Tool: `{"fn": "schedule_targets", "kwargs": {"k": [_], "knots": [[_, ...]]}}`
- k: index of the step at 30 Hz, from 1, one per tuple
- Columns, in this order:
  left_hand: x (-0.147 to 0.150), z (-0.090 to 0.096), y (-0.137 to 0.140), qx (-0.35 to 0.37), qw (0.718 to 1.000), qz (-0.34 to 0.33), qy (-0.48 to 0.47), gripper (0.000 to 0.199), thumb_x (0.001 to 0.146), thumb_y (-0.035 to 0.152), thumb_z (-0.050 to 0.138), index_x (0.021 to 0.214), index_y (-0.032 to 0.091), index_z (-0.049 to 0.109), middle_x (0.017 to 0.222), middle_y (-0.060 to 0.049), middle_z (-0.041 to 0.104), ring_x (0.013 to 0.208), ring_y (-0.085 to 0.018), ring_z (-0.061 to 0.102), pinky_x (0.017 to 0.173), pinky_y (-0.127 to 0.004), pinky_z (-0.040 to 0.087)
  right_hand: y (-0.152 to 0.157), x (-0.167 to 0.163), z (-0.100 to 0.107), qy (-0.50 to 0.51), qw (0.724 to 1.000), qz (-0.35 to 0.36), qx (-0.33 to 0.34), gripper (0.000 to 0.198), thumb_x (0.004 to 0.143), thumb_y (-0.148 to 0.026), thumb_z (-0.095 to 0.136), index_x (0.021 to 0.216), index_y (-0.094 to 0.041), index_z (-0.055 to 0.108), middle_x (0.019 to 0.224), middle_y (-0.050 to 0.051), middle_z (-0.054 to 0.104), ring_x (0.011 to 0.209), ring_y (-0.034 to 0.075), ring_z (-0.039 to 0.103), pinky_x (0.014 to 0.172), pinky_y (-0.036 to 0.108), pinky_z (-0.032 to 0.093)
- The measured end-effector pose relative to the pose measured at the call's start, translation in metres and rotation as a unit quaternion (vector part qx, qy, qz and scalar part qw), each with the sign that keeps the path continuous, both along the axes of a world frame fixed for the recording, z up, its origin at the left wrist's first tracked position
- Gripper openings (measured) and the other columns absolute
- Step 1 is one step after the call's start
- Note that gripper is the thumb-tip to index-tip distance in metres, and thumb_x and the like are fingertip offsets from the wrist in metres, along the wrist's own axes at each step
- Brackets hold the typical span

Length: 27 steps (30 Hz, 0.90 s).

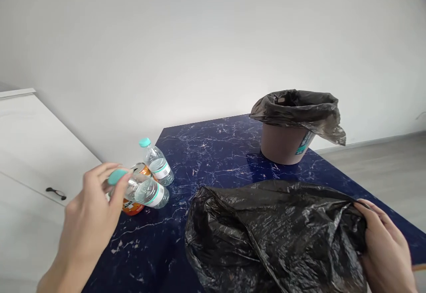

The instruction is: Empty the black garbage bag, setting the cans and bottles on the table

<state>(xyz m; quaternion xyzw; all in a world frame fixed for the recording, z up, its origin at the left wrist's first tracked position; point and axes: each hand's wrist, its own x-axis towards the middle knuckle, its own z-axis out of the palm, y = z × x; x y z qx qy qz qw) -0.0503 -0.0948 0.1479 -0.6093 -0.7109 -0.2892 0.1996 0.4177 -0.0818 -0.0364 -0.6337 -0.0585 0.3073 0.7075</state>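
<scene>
The table (206, 151) had a glossy dark blue top with white, marble-like veining. Behind the table rose a plain pale wall (199, 40), brightest just above the table's far edge. Left of the table stood a white cabinet (36, 146) with a dark handle (56, 192). Right of the table, a light greyish floor (382, 162) met a pale skirting board (376, 141).

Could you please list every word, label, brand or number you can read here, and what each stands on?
No text can be read with certainty.
Bin: lettering on a teal label, sideways and too small.
Orange can by the left hand: pale letters, blurred and partly covered.
Two bottle labels: any print is too small.
Black bag: no text shows.
</scene>
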Motion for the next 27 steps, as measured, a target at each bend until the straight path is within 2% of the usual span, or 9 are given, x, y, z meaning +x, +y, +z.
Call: {"fn": "schedule_targets", "kwargs": {"k": [4,8,10,15,21,27], "knots": [[0.004,0.008,0.018,-0.068,0.996,-0.019,0.055,0.036,0.109,0.048,0.048,0.135,0.024,0.042,0.133,-0.010,0.073,0.096,-0.029,0.078,0.071,-0.032,0.051,0.000,-0.003,0.004,0.002,1.000,0.004,0.004,0.023,0.075,-0.030,0.081,0.098,-0.029,0.081,0.080,0.002,0.074,0.087,0.032,0.076,0.057,0.035,0.045],[0.002,0.010,0.030,-0.084,0.994,-0.001,0.070,0.037,0.111,0.045,0.047,0.136,0.018,0.042,0.128,-0.015,0.074,0.088,-0.030,0.078,0.071,-0.034,0.049,-0.001,-0.006,0.008,0.022,1.000,0.012,0.019,0.041,0.064,-0.032,0.089,0.102,-0.025,0.079,0.084,0.003,0.072,0.081,0.026,0.073,0.057,0.032,0.050],[0.003,0.010,0.035,-0.083,0.994,0.001,0.070,0.039,0.111,0.044,0.046,0.137,0.015,0.043,0.132,-0.018,0.072,0.090,-0.032,0.078,0.071,-0.034,0.049,-0.002,-0.006,0.008,0.026,0.999,0.016,0.025,0.041,0.063,-0.033,0.090,0.102,-0.027,0.079,0.084,0.002,0.071,0.080,0.025,0.072,0.058,0.031,0.050],[-0.001,0.014,0.048,-0.069,0.996,-0.006,0.059,0.041,0.112,0.046,0.044,0.137,0.014,0.043,0.137,-0.019,0.069,0.109,-0.037,0.076,0.080,-0.037,0.052,0.000,-0.006,0.007,0.003,1.000,0.025,0.008,0.022,0.074,-0.034,0.081,0.095,-0.030,0.078,0.083,0.000,0.070,0.087,0.028,0.074,0.059,0.032,0.047],[0.002,0.019,0.054,-0.090,0.993,-0.003,0.072,0.048,0.113,0.048,0.038,0.141,0.010,0.042,0.135,-0.020,0.070,0.116,-0.040,0.073,0.087,-0.042,0.055,-0.001,-0.006,0.010,0.021,0.999,0.020,0.018,0.041,0.063,-0.031,0.088,0.102,-0.025,0.078,0.082,0.000,0.070,0.078,0.021,0.068,0.062,0.030,0.049],[0.010,0.017,0.051,-0.074,0.995,0.007,0.064,0.049,0.111,0.053,0.041,0.143,0.017,0.046,0.142,-0.015,0.066,0.115,-0.038,0.072,0.084,-0.044,0.058,-0.001,-0.007,0.014,0.027,0.999,0.018,0.018,0.044,0.060,-0.031,0.088,0.102,-0.024,0.077,0.083,0.000,0.070,0.070,0.017,0.062,0.062,0.029,0.048]]}}
